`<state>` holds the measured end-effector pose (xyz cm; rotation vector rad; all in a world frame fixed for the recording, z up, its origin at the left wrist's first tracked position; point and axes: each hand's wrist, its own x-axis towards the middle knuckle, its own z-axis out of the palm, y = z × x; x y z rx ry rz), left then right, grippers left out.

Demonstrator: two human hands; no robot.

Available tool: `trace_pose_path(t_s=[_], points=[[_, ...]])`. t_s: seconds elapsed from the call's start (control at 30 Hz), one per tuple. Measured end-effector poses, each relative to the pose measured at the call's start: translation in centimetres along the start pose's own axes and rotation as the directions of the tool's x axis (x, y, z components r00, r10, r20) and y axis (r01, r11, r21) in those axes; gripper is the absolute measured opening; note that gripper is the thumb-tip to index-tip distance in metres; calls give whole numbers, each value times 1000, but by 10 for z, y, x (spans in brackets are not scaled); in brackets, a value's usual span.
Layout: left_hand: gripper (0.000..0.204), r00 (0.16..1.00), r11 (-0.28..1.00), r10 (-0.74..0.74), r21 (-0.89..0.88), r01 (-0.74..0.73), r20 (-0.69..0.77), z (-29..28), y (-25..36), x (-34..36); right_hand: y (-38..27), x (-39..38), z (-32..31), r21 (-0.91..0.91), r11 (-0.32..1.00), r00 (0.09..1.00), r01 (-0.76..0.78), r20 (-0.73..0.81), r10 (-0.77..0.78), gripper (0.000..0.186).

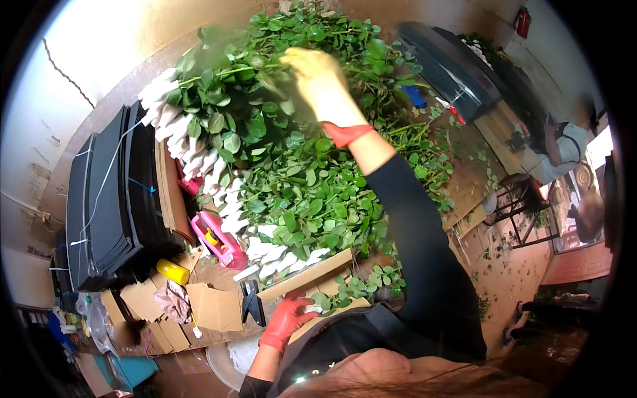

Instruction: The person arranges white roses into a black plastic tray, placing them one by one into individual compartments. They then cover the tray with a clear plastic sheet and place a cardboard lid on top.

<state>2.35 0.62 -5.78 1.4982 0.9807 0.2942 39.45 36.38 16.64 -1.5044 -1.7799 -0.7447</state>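
A large heap of leafy green rose stems (312, 192) covers the table, their white-covered heads (192, 149) lined up along its left side. Over the far part of the heap reaches my right hand (312, 69), in a yellowish glove with a red cuff. Its fingers are closed on a long leafy stem whose head end points left. Low in the view, my left hand (290, 317), in a red glove, is closed around a white-headed stem (314, 309) with leaves to its right. A cardboard piece (305, 275) lies between that hand and the heap. Black-handled clippers (252, 302) lie beside it.
A pink tape dispenser (219, 242), a yellow bottle (172, 271) and cardboard pieces (215, 307) lie at left. Stacked black sheets (106, 199) stand beyond. Black boxes (451, 69) stand far right, with another person (564, 149) nearby. Leaves litter the floor (491, 272).
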Motion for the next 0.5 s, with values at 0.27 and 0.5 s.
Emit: trace_pose_path(t_s=[0.27,0.5], points=[[36,1000,1000,-3,24,3,13,-4,-2,-5,13,-97,32,-30,939,581,344,792,-187,43],[32,998,997,-47,55,45,45,-5,2,0,6,-85,-17,-173,981,529,93,843,98,75]])
